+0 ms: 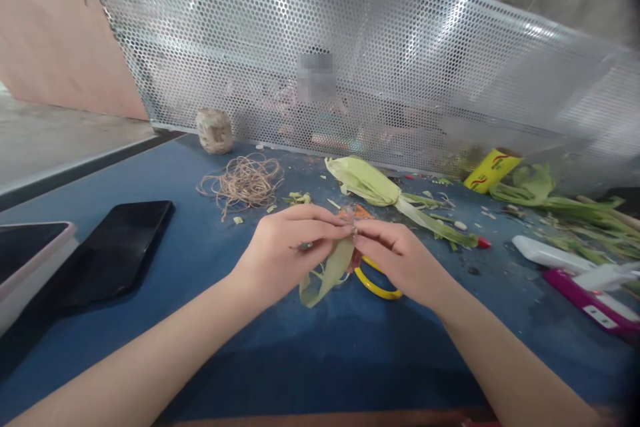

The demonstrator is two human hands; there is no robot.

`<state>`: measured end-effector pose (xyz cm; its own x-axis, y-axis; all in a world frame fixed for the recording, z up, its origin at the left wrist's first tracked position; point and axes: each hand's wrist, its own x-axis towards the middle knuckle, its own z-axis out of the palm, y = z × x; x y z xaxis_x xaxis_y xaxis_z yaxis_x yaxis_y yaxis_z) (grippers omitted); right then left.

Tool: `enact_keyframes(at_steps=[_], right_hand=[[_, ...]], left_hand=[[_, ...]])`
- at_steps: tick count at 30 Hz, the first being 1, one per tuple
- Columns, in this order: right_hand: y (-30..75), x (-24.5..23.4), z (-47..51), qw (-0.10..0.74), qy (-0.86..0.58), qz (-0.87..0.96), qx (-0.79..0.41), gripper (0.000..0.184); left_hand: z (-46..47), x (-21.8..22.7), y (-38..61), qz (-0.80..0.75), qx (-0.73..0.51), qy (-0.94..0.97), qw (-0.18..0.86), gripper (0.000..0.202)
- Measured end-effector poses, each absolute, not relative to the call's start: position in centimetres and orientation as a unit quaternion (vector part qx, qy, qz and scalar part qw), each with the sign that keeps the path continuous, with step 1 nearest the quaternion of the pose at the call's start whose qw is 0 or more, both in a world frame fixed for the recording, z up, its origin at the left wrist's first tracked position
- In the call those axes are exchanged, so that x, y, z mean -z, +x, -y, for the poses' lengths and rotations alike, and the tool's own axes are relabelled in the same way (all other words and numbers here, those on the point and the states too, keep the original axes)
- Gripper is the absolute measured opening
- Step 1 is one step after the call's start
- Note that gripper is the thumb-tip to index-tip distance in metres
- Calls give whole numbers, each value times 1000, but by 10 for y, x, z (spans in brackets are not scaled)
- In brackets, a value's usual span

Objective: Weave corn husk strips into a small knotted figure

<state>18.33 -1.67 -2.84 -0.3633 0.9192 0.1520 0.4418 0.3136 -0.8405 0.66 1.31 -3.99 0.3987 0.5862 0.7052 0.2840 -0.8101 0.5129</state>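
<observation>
My left hand [287,243] and my right hand [403,257] meet fingertip to fingertip above the middle of the table. Both pinch a pale green strip of corn husk [333,273], whose loose end curls down below the left fingers. Part of the strip is hidden behind my fingertips. Under the right hand lies a yellow loop handle [379,292], which looks like that of scissors; the rest is covered. Just beyond my hands rests a light green husk bundle [367,181], tied in at one end with a long tail running right. An orange patch [357,212] shows behind my fingers.
A tangle of brown twine [245,181] and a whitish jar-shaped object [215,131] stand left. Two phones, one black [127,247], lie nearer left. To the right are a yellow tube [493,170], green leaves [580,210] and a purple-and-white power strip [590,300]. A perforated metal panel [270,27] borders the back.
</observation>
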Motion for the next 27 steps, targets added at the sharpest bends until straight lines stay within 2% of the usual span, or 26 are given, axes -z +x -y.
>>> enact_keyframes(at_steps=[6,8,13,18,23,27], right_hand=[[184,30,17,330,-461,747,-348,23],[184,31,17,328,-461,751,-339,23],[184,29,19,330,-457,761,-321,22],[185,29,18,321,-441,752,-368,24],[183,34,16,328,-466,746,-345,30],[182,34,17,313,-481,778,-257,23]], left_hand=[[-8,35,9,-277,-461,754,378,16],[-9,35,9,-294,-457,736,404,13],[-13,33,8,-308,-460,750,362,11],[-10,34,8,-317,-464,773,294,10],[-7,38,9,-319,-472,770,289,31],[-6,37,8,-335,-460,775,275,36]])
